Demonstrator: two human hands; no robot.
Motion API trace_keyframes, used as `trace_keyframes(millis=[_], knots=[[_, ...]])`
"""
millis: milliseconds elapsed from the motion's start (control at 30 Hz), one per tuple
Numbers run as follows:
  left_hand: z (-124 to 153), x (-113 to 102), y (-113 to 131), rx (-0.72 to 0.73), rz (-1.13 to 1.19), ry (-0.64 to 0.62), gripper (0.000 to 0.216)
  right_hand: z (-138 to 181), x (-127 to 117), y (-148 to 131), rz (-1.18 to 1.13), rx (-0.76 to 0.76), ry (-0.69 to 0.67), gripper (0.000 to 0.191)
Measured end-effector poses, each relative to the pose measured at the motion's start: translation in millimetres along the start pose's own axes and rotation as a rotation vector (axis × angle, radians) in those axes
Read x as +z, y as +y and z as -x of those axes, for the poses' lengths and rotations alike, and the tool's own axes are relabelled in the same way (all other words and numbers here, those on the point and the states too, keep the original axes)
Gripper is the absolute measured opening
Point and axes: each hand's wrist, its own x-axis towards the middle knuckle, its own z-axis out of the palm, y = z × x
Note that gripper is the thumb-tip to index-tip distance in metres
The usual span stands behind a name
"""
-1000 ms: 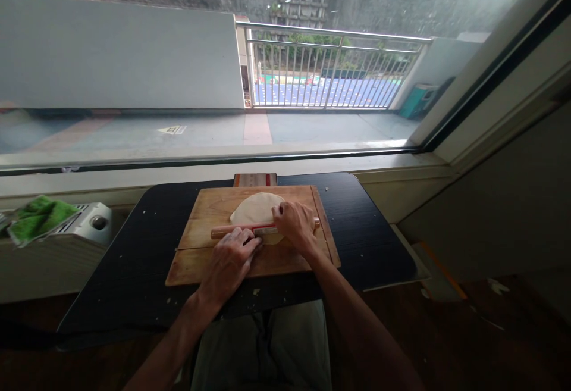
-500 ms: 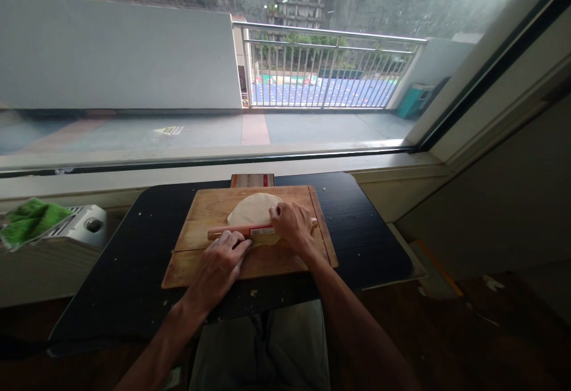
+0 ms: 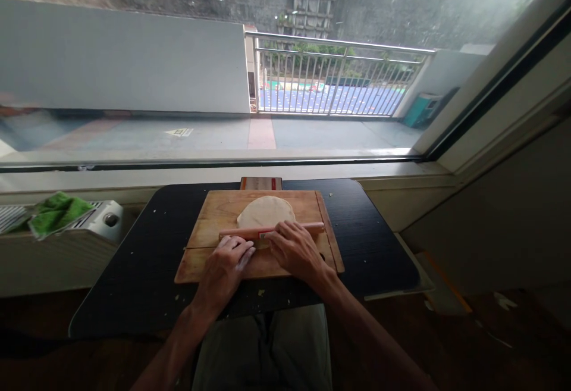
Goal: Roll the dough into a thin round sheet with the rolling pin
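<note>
A pale, flat round of dough [image 3: 265, 210] lies on a wooden cutting board [image 3: 212, 212]. Across its near part runs a reddish-brown rolling pin [image 3: 241, 233] with a small label near the middle. The fingertips of my left hand [image 3: 228, 260] are on the pin toward its left end, the knuckles bent and some white powder on the skin. Just right of the label, my right hand [image 3: 297, 249] has its fingers over the pin. The pin's right end sticks out bare beyond it. My hands and the pin partly hide the dough's near edge.
The board rests on a small black table [image 3: 366, 236] scattered with crumbs. Behind the board a flat box [image 3: 261, 183] shows by the window sill [image 3: 196, 175]. A green cloth [image 3: 60, 212] lies on a white radiator [image 3: 100, 230] at the left.
My right hand has shifted toward me and left along the rolling pin, from on top of it to fingers over it. My left hand stays near the left end. The view has tilted slightly.
</note>
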Motion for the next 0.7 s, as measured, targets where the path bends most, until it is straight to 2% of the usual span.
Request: trace_keyframes(millis=[100,167,267,467,700], knots=[[0.0,1.9,0.8,-0.006,-0.03,-0.011,0.023,0.7,-2.5,-14.8,-0.009,0.072,-0.165,0.027],[-0.1,2.9,1.7,-0.012,-0.044,-0.009,0.023,-1.8,-3.7,-19.2,0.004,0.142,-0.214,0.028],[-1.3,4.8,2.0,-0.02,-0.057,0.004,0.022,-6.4,-4.6,-19.3,0.026,0.184,-0.227,0.027],[-7.7,9.5,0.3,0.01,-0.06,-0.01,0.021,-9.2,-2.5,-16.6,0.061,0.134,-0.254,0.028],[-13.7,4.7,8.4,0.018,-0.088,-0.081,0.019,-4.9,14.5,-11.8,0.04,0.123,-0.181,0.02]])
